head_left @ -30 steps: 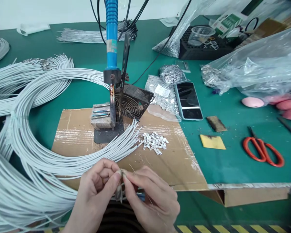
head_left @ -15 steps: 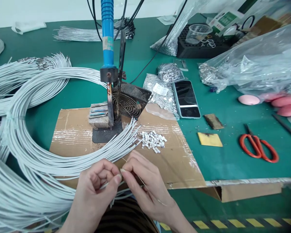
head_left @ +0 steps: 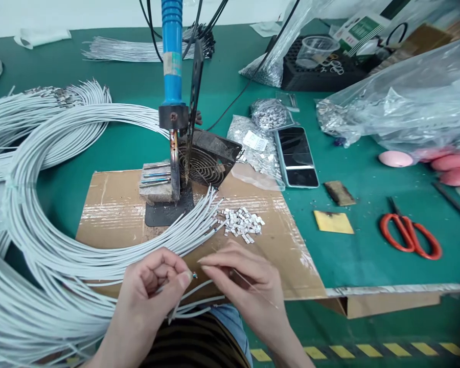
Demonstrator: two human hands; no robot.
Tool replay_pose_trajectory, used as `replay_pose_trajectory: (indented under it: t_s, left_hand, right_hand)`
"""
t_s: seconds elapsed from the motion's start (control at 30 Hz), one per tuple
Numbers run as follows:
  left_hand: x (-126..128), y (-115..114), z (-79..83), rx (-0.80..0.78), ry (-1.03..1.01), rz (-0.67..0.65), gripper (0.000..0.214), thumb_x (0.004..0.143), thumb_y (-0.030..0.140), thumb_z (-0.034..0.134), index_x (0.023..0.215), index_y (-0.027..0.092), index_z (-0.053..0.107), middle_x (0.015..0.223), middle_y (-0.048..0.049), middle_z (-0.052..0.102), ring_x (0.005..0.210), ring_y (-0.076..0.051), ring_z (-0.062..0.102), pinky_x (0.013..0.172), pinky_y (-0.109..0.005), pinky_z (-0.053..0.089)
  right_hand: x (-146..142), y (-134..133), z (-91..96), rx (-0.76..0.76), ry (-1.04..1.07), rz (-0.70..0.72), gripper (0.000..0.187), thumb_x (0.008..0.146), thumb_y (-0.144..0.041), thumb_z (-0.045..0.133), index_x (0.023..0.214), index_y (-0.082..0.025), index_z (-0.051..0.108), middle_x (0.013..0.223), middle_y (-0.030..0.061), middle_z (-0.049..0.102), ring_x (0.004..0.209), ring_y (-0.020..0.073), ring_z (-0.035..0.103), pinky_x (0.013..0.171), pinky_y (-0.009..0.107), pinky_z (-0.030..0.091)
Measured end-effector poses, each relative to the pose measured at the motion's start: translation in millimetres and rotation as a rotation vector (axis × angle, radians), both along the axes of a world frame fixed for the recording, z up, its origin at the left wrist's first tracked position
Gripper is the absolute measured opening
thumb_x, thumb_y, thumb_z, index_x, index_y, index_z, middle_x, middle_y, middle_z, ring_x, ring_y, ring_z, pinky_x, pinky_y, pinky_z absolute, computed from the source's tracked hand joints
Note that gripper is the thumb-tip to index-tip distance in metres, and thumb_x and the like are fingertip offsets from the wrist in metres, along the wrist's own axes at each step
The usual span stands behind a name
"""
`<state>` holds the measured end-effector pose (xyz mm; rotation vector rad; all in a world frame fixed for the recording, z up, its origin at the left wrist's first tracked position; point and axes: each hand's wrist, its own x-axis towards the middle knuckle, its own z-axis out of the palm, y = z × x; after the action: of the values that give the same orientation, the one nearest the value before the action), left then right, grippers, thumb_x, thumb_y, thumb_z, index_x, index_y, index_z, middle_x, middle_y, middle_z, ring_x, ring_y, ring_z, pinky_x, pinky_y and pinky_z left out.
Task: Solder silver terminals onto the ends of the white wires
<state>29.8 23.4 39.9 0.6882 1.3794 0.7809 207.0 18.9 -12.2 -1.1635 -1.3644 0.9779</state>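
Note:
My left hand (head_left: pixel 153 291) is closed in a pinch on the end of a thin white wire (head_left: pixel 191 291) near the front edge of the cardboard sheet (head_left: pixel 115 209). The wire's tip shows small coloured strands at my thumb. My right hand (head_left: pixel 245 286) is just to its right, fingers pressed together around a fine strand of solder wire (head_left: pixel 253 289). A bundle of white wires (head_left: pixel 80 245) curls in from the left, its ends lying by a small pile of metal terminals (head_left: pixel 241 223). A blue-handled soldering iron (head_left: pixel 172 66) stands upright in a holder behind them.
A small fan (head_left: pixel 205 161) sits behind the iron. Bags of terminals (head_left: pixel 258 145), a phone (head_left: pixel 296 156), a yellow sponge (head_left: pixel 333 222), red scissors (head_left: pixel 410 235) and large plastic bags (head_left: pixel 402 107) lie to the right on the green table (head_left: pixel 368 260). More wire coils (head_left: pixel 34 117) are at the left.
My hands rose from my lap to the cardboard's edge. They were pinched together; now the right hand has drawn a little rightward, away from the wire end held in the left.

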Motion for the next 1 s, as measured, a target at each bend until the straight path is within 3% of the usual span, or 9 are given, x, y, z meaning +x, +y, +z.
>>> replay_pose_trajectory:
  t_s: [0.3,0.6,0.83,1.0]
  left_hand:
    - [0,-1,-1.4,0.01,0.003,-0.024,0.028,0.075,0.034,0.087,0.066,0.017,0.068,0.052,0.0074,0.049,0.05,-0.007,0.028,0.049,-0.021,0.019]
    - [1,1,-0.3,0.017,0.037,-0.01,0.025,0.069,0.029,0.089,0.064,0.017,0.068,0.051,0.0085,0.046,0.05,-0.006,0.027,0.048,-0.019,0.02]
    - [3,0,-1.1,0.031,0.079,-0.011,0.023,0.069,0.028,0.087,0.064,0.018,0.067,0.051,0.0093,0.044,0.05,-0.007,0.028,0.048,-0.019,0.025]
    - [5,-3,-3.2,0.053,0.101,0.0,0.022,0.067,0.026,0.087,0.063,0.019,0.066,0.051,0.0094,0.044,0.049,-0.007,0.031,0.048,-0.018,0.03]
  right_hand:
    - [-7,1,2.9,0.115,0.013,0.07,0.028,0.085,-0.005,0.084,0.1,-0.029,0.089,0.074,0.0006,0.08,0.064,0.016,0.064,0.057,0.027,0.052]
    - [-1,1,4.7,0.164,-0.02,0.12,0.029,0.088,-0.004,0.081,0.104,-0.027,0.088,0.076,0.0005,0.081,0.066,0.0158,0.064,0.059,0.027,0.052]
    - [4,-2,8.5,0.017,-0.036,0.084,0.013,0.096,-0.014,0.072,0.091,-0.023,0.081,0.075,0.0006,0.075,0.067,0.0156,0.064,0.062,0.028,0.05]
    - [-4,-2,12.6,-0.048,-0.104,0.18,0.028,0.104,-0.023,0.059,0.076,-0.021,0.061,0.071,-0.0006,0.057,0.068,0.0151,0.056,0.061,0.028,0.043]
